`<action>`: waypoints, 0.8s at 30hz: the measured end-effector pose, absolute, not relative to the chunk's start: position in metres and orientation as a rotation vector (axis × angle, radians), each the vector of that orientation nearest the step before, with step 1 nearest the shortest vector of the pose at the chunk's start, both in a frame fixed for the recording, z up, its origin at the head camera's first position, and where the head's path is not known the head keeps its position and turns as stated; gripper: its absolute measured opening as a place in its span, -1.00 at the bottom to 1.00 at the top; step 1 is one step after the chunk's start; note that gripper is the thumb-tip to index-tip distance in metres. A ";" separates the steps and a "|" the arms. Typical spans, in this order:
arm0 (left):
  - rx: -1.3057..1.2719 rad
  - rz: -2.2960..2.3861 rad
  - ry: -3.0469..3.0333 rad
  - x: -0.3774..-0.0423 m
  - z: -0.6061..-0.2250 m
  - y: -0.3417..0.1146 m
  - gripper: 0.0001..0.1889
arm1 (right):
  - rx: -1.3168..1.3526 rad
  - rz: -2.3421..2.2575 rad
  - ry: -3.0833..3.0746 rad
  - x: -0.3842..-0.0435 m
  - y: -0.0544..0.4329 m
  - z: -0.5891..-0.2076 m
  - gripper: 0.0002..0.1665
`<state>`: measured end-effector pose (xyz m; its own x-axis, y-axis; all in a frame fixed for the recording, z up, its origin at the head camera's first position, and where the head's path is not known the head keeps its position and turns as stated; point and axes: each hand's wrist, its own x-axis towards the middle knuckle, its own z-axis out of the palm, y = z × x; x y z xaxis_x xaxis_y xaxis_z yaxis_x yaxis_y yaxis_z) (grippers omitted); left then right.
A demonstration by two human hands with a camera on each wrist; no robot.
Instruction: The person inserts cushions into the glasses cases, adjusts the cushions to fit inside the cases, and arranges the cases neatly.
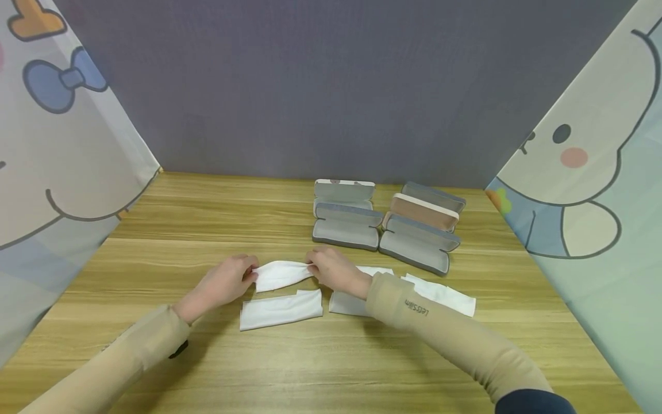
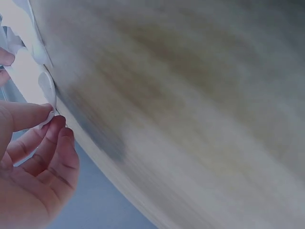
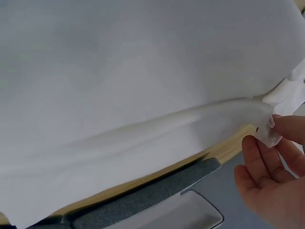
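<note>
A folded white cloth (image 1: 281, 275) is stretched between both hands, just above the wooden table. My left hand (image 1: 226, 280) pinches its left end; in the left wrist view the thumb and fingertips (image 2: 57, 121) meet on the cloth's edge. Its right end is pinched by my right hand (image 1: 333, 268), seen close up in the right wrist view with a bit of white fabric (image 3: 270, 136) between thumb and fingers. Nearer the person, a second folded white cloth (image 1: 281, 310) lies flat. Beneath the right wrist another white cloth (image 1: 347, 303) is partly covered by the arm.
A further white cloth (image 1: 445, 296) lies right of the right forearm. Behind the hands stand several open glasses cases, among them a grey one (image 1: 345, 232), another grey one (image 1: 414, 250) and a pinkish one (image 1: 424, 213). A grey-blue panel (image 1: 331, 86) rises at the table's back edge.
</note>
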<state>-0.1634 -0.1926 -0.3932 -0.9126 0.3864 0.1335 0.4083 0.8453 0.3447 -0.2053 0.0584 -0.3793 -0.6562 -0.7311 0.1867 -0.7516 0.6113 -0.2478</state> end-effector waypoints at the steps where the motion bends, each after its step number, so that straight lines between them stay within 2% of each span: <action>1: -0.630 -0.587 -2.963 -0.164 -0.393 -0.193 -0.96 | 1.275 0.480 -2.750 -0.206 0.059 -0.379 -0.89; 24: -0.637 -0.738 -2.800 -0.178 -0.376 -0.175 -0.96 | 1.153 0.499 -2.731 -0.215 0.080 -0.360 -0.88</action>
